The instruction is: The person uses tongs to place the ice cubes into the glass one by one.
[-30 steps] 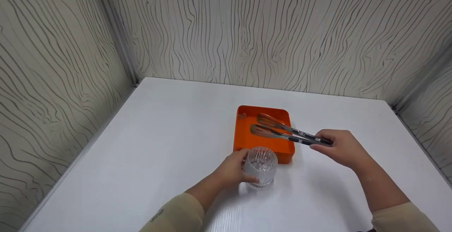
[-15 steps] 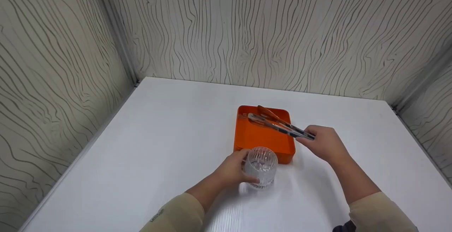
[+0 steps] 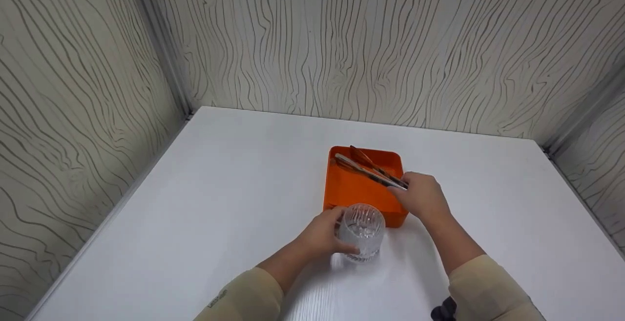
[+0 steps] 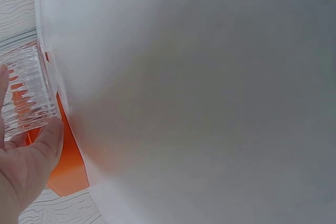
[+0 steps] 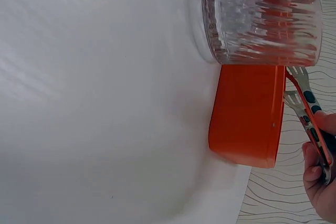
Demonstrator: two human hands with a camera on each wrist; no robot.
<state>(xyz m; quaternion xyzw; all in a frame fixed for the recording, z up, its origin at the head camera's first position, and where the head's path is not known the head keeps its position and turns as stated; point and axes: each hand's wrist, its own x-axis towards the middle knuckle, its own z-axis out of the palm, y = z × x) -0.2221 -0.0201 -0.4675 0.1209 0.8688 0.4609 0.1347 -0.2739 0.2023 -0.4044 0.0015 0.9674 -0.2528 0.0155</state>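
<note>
My left hand (image 3: 317,235) grips a clear ribbed glass (image 3: 362,235) at its left side, the thumb toward me. The glass is upright on the table, close in front of an orange tray (image 3: 336,194). Whether anything lies inside the glass is hard to tell through the ribs. Over the tray's right edge, my right hand (image 3: 424,195) holds metal tongs (image 3: 369,172) by their handle end. Their two arms are spread and reach toward the tray's far left corner. Slotted tips of the tongs (image 5: 296,83) show beyond the tray wall (image 5: 244,116) in the right wrist view.
A white table (image 3: 234,179) surrounds the tray and glass. Behind it rises a wood-grain patterned wall (image 3: 312,42), with another panel (image 3: 73,116) at the left. A dark rounded thing (image 3: 443,310) shows beside the right sleeve.
My right hand has moved left and slightly away from me, carrying the tongs farther over the tray toward its far left corner. The left hand and the glass have stayed in place.
</note>
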